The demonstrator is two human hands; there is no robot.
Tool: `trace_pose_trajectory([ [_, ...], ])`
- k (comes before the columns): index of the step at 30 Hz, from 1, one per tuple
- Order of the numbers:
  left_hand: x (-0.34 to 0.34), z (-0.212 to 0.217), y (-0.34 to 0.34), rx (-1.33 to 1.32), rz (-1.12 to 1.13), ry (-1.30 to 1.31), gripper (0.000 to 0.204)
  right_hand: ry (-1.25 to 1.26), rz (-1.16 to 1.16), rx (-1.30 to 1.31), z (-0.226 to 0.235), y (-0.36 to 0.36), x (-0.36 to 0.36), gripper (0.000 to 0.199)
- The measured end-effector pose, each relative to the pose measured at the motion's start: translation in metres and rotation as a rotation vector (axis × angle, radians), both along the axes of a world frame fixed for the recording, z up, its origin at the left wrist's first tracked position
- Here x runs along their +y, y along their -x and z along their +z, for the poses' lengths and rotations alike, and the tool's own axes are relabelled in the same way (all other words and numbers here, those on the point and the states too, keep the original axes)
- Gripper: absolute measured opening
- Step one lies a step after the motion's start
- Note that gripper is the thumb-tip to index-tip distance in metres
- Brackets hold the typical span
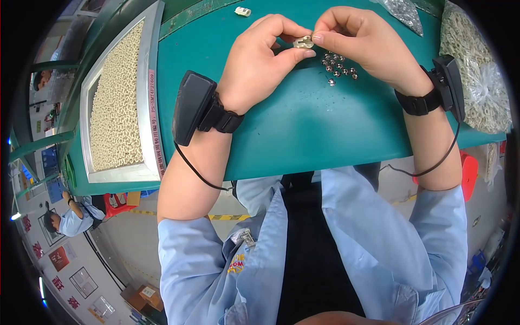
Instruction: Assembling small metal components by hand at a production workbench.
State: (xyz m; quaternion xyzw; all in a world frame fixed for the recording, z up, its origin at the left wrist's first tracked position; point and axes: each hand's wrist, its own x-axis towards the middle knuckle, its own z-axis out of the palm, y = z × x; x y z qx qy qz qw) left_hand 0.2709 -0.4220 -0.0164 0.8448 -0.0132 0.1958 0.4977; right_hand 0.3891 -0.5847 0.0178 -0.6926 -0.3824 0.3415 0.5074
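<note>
In the head view, a small cream plastic part [304, 42] was held above the green surface [325, 135], near its far side. It was gripped by the left hand [261, 58], with the thumb below and the fingers above. Its right end was pinched by the right hand [375, 44], whose thumb and index finger were drawn narrowly together; whether a smaller piece was also held between them could not be told. Just below the right hand, shiny rounded metal pieces [338, 65] were loosely scattered on the surface. A small white piece [242, 11] was seen beyond the left hand, well apart from the metal pieces.

At the left, a metal-framed tray [152, 103] was filled with small cream parts [116, 103]. At the right, a large clear plastic bag [475, 67] was packed with similar-looking parts, and a smaller clear bag [405, 16] was placed at the far edge. A black device was strapped to each wrist, with a cable attached. A light-blue jacket [379, 238] was worn over a black top. Another person [78, 216] was seen at the far left.
</note>
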Motion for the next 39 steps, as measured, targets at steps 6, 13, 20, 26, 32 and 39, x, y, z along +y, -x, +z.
trace_pose_trajectory([
  [6,0.0006,-0.0021,-0.0014,-0.051,0.018,-0.053,0.02,0.012,-0.002,-0.097,-0.001,0.0019,0.0009,0.013],
  [13,0.0018,-0.0018,-0.0002,-0.052,0.01,-0.067,0.019,-0.017,-0.02,-0.134,-0.0024,0.0033,0.0013,0.013],
  [20,0.0056,-0.0021,-0.0006,-0.091,-0.005,-0.134,0.02,-0.013,-0.04,-0.209,-0.0027,0.0053,0.0036,0.012],
  [26,0.003,-0.0012,-0.0013,-0.056,0.026,-0.076,0.021,-0.028,-0.079,-0.306,-0.0008,0.0088,0.0046,0.012],
  [32,0.0035,-0.0036,-0.0024,-0.07,0.024,-0.051,0.022,-0.111,-0.065,-0.453,-0.0015,0.009,0.003,0.012],
  [39,0.0032,-0.0031,-0.0016,-0.048,0.033,-0.041,0.021,-0.009,-0.05,-0.262,0.0039,0.0102,0.0037,0.012],
])
